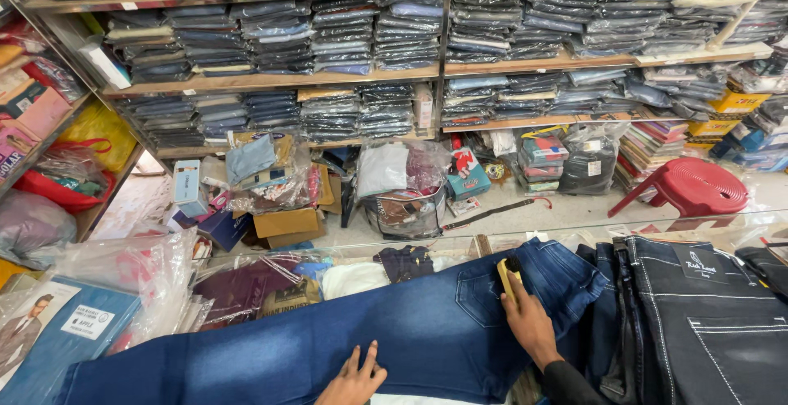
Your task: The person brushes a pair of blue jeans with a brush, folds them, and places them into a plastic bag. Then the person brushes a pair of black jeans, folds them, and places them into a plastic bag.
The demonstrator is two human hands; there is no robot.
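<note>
We see soft blue jeans (328,347) lying flat across the counter, faded pale down the leg. Our left hand (355,380) rests on the denim at 6 o'clock, fingers spread flat. Our right hand (529,323) sits at 4 o'clock by the back pocket, fingers curled around a small yellow block (506,278). Dark jeans (706,323) with white stitching lie just beside at 3 o'clock. A round red plastic stool (694,187) stands at 2 o'clock.
</note>
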